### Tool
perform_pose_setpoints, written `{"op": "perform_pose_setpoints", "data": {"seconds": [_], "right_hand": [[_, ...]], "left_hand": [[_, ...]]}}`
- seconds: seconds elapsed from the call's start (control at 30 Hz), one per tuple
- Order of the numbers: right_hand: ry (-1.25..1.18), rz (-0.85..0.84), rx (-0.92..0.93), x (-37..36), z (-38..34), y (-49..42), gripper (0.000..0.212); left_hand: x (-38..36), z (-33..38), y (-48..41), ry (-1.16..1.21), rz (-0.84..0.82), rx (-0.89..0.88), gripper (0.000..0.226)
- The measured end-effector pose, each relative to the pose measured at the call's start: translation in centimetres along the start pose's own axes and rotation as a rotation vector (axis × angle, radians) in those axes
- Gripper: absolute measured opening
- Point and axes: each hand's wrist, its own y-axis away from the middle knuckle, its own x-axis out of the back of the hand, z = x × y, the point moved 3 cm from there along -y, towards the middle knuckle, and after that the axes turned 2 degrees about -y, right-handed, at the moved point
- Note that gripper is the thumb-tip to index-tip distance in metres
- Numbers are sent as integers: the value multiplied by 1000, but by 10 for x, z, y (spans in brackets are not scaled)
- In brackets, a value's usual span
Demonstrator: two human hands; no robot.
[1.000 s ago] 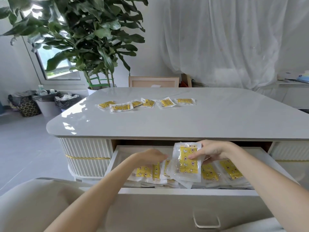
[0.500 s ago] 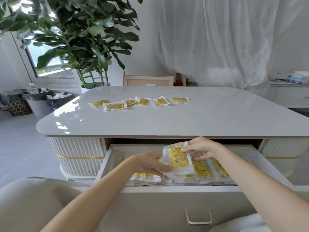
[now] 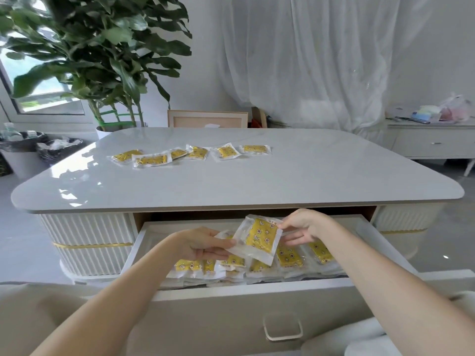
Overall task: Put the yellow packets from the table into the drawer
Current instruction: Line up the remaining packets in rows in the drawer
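Note:
Both hands hold one yellow packet (image 3: 259, 240) in clear wrap, tilted above the open drawer (image 3: 257, 289). My left hand (image 3: 203, 244) grips its lower left edge and my right hand (image 3: 300, 227) pinches its upper right corner. Under it, several yellow packets (image 3: 288, 258) lie in a row inside the drawer, partly hidden by my hands. Several more yellow packets (image 3: 190, 154) lie in a loose row on the far left part of the glossy grey table (image 3: 308, 181).
A big potted plant (image 3: 102, 60) stands behind the table's left end, with bins (image 3: 23, 152) on the floor at the left. A white sideboard (image 3: 431, 140) with bags stands at the right. The drawer front carries a handle (image 3: 282, 327).
The held packet has tipped from upright to slanted and sits lower over the drawer. My left hand came off the packets in the drawer and now grips the held packet's edge.

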Motion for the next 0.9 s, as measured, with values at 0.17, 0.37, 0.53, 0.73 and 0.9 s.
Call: {"op": "perform_pose_setpoints", "data": {"seconds": [0.17,0.37,0.53,0.73,0.9], "right_hand": [[208,227,-10,20,14,-16,27],[232,274,5,13,13,-36,23],[169,278,27,5,10,-43,26],[305,185,30,1,11,-38,44],[499,173,213,-8,6,-31,43]], "left_hand": [[13,-10,-7,-9,109,62,21],[19,-24,-17,-195,182,185,66],[9,-15,-20,-561,336,175,37],[21,-14,-22,-478,312,225,32],[28,-16,-14,-223,364,224,29]]}}
